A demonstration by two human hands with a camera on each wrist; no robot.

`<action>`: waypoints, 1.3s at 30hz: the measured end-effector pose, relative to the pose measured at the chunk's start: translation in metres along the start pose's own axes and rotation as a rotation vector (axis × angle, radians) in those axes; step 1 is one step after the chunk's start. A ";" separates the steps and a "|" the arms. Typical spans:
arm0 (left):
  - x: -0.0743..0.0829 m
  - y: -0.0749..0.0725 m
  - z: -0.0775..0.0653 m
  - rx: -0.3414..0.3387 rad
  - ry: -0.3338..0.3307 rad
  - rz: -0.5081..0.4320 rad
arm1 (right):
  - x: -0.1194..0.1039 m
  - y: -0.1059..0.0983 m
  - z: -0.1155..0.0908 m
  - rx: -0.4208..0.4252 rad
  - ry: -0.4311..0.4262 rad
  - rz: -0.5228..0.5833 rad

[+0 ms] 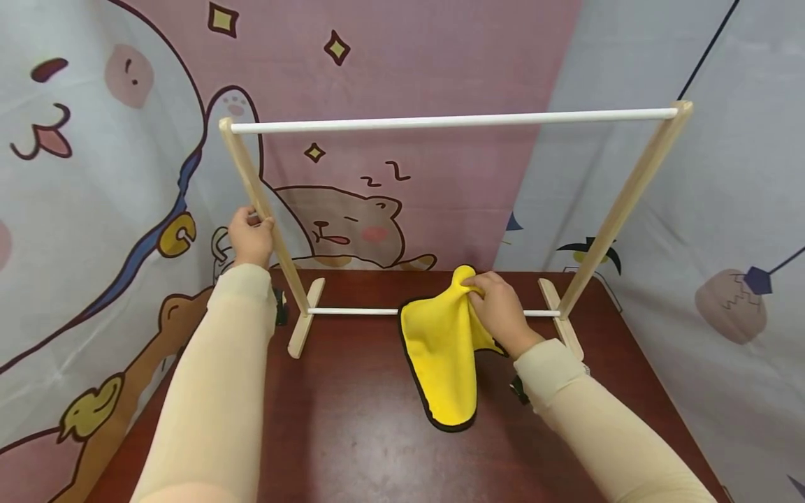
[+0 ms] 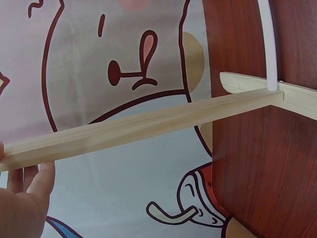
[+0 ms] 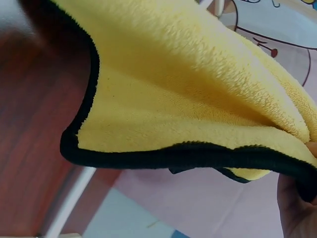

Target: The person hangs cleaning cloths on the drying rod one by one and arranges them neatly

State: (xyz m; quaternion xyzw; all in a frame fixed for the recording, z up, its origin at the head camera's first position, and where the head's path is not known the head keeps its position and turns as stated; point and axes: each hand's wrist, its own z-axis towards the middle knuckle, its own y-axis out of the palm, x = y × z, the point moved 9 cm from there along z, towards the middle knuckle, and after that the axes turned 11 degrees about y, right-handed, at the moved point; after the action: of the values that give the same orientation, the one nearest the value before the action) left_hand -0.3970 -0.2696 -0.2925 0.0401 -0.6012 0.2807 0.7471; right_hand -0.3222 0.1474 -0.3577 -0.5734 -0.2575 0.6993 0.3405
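Note:
A yellow towel (image 1: pixel 443 349) with a dark edging hangs from my right hand (image 1: pixel 501 312), which pinches it near its top. In the right wrist view the towel (image 3: pixel 163 99) fills much of the picture, its plush folds gathering toward the fingers at the right edge. My left hand (image 1: pixel 251 237) holds the left wooden post (image 1: pixel 277 244) of a rack about halfway up. In the left wrist view, the fingers (image 2: pixel 43 183) lie against the underside of that post. A white top rod (image 1: pixel 440 121) joins the two posts, with nothing hung on it.
The rack's right post (image 1: pixel 619 216) stands on a wooden foot (image 1: pixel 562 314); a lower white rod (image 1: pixel 353 311) passes behind the towel. Beneath is a dark red-brown table (image 1: pixel 352 433). Printed cartoon cloth (image 1: pixel 402 63) surrounds its back and sides.

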 end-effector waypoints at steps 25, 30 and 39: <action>-0.001 -0.001 0.001 -0.003 -0.046 -0.078 | -0.055 -0.072 0.025 0.111 -0.124 0.041; -0.001 -0.006 -0.004 0.034 -0.023 -0.070 | -0.069 -0.087 0.030 0.161 -0.161 0.041; -0.010 -0.011 -0.021 0.079 0.005 -0.098 | -0.087 -0.110 0.034 0.192 -0.168 0.055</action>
State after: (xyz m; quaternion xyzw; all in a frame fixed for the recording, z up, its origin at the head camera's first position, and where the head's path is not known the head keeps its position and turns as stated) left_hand -0.3747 -0.2748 -0.3046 0.0982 -0.5849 0.2674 0.7594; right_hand -0.3259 0.1512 -0.2128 -0.4844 -0.2011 0.7754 0.3517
